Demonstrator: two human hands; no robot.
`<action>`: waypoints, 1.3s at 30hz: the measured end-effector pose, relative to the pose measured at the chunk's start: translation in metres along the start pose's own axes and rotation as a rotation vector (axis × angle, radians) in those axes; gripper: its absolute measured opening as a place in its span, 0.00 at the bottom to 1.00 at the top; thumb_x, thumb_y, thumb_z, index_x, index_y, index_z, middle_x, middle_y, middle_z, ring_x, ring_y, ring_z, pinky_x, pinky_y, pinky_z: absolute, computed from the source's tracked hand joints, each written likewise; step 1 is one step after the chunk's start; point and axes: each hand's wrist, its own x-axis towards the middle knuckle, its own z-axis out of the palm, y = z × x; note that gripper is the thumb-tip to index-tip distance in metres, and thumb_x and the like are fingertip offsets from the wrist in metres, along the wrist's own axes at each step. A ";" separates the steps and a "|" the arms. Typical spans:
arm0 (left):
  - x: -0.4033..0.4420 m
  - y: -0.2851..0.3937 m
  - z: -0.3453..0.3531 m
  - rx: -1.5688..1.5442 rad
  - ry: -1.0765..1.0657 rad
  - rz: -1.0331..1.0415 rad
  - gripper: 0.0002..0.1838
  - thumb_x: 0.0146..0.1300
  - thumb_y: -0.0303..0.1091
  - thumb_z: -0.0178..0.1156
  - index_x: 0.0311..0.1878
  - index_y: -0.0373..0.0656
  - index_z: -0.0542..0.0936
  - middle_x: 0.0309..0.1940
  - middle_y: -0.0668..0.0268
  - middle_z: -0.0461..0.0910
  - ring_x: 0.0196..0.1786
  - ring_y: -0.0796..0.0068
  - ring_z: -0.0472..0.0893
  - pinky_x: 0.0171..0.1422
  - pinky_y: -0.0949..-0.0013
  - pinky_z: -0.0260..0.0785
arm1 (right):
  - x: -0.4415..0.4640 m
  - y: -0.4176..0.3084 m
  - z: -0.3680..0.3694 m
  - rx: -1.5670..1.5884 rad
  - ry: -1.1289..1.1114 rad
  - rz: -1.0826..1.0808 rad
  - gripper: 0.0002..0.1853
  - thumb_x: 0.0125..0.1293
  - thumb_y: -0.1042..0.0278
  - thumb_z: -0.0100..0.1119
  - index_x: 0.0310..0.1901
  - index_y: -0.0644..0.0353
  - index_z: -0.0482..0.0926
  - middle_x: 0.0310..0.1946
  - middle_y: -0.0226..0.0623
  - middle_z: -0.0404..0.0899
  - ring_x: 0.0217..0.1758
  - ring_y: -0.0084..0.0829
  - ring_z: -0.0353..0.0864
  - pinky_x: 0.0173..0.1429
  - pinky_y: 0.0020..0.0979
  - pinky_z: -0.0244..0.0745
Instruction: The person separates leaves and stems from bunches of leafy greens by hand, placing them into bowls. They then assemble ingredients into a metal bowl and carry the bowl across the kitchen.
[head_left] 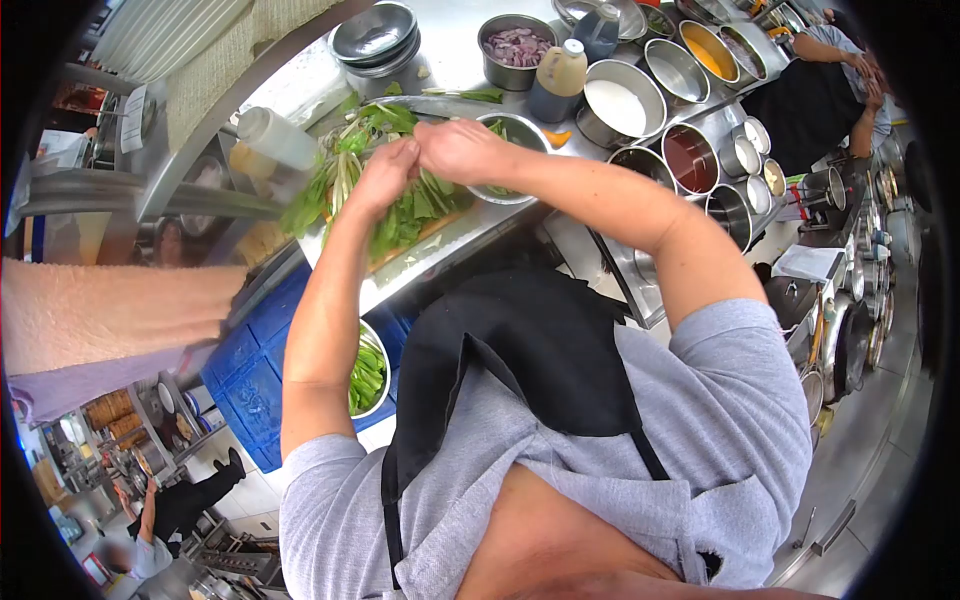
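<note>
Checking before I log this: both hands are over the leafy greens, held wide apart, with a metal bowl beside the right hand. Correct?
Not quite: the head view shows the left hand and right hand close together, not wide apart. They are over the leafy greens, with the metal bowl beside the right hand.

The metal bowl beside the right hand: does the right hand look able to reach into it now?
Probably yes: the metal bowl is open-topped and close beside the right hand, with nothing visible between them. The right hand would likely first part from the left hand, which it meets above the leafy greens.
</note>
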 end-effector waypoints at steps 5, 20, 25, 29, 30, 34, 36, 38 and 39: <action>0.021 -0.020 0.021 -0.498 -0.040 -0.005 0.14 0.76 0.43 0.47 0.33 0.48 0.70 0.21 0.77 0.59 0.22 0.84 0.56 0.25 0.77 0.51 | 0.000 0.034 0.039 0.456 0.340 0.281 0.18 0.69 0.61 0.43 0.42 0.72 0.73 0.33 0.65 0.79 0.42 0.64 0.78 0.49 0.55 0.71; 0.000 -0.011 -0.003 -1.220 0.287 0.281 0.14 0.78 0.46 0.43 0.41 0.46 0.68 0.27 0.70 0.64 0.27 0.77 0.62 0.35 0.66 0.63 | -0.031 -0.009 0.018 0.827 0.077 0.221 0.21 0.62 0.59 0.68 0.48 0.60 0.69 0.47 0.36 0.73 0.47 0.26 0.73 0.54 0.29 0.70; -0.021 -0.020 -0.016 -1.076 0.755 0.212 0.08 0.78 0.39 0.43 0.43 0.46 0.66 0.29 0.66 0.70 0.28 0.74 0.69 0.34 0.63 0.67 | -0.029 -0.054 0.034 0.392 0.310 0.037 0.27 0.58 0.57 0.70 0.53 0.61 0.69 0.46 0.46 0.73 0.53 0.44 0.74 0.58 0.40 0.69; -0.035 -0.044 -0.034 -0.981 1.007 0.110 0.08 0.78 0.37 0.42 0.41 0.45 0.63 0.27 0.66 0.70 0.26 0.74 0.69 0.31 0.64 0.67 | -0.027 -0.074 0.038 0.191 0.284 -0.112 0.23 0.59 0.56 0.68 0.50 0.58 0.73 0.47 0.43 0.75 0.52 0.44 0.76 0.53 0.40 0.72; -0.038 -0.049 -0.036 -0.981 1.024 0.116 0.09 0.78 0.37 0.42 0.40 0.44 0.63 0.25 0.66 0.69 0.24 0.75 0.68 0.28 0.66 0.66 | -0.025 -0.074 0.047 0.215 0.202 -0.084 0.21 0.59 0.57 0.68 0.49 0.58 0.73 0.45 0.41 0.76 0.48 0.43 0.77 0.50 0.40 0.73; -0.050 -0.046 -0.035 -0.869 1.031 0.129 0.09 0.77 0.36 0.42 0.40 0.43 0.63 0.24 0.67 0.69 0.22 0.77 0.67 0.25 0.68 0.64 | -0.011 -0.077 0.061 0.221 0.067 0.006 0.17 0.61 0.60 0.66 0.45 0.58 0.73 0.38 0.41 0.79 0.40 0.43 0.81 0.42 0.42 0.74; -0.055 -0.046 -0.038 -0.858 1.038 0.122 0.08 0.77 0.36 0.42 0.41 0.43 0.63 0.24 0.67 0.69 0.22 0.76 0.68 0.25 0.68 0.65 | -0.008 -0.072 0.069 0.254 0.034 0.011 0.15 0.61 0.60 0.65 0.44 0.58 0.73 0.38 0.42 0.79 0.42 0.45 0.81 0.43 0.44 0.74; -0.056 -0.046 -0.043 -0.822 1.030 0.122 0.08 0.77 0.35 0.43 0.42 0.42 0.64 0.24 0.67 0.70 0.23 0.76 0.69 0.25 0.68 0.66 | -0.005 -0.064 0.077 0.287 0.056 -0.016 0.15 0.61 0.60 0.65 0.44 0.58 0.74 0.37 0.41 0.78 0.40 0.44 0.80 0.43 0.44 0.74; -0.056 -0.045 -0.042 -0.823 1.032 0.124 0.08 0.77 0.35 0.43 0.42 0.42 0.64 0.24 0.67 0.70 0.23 0.76 0.69 0.25 0.68 0.66 | -0.005 -0.065 0.075 0.319 0.083 -0.036 0.14 0.61 0.61 0.65 0.43 0.57 0.74 0.37 0.40 0.78 0.39 0.44 0.80 0.43 0.43 0.73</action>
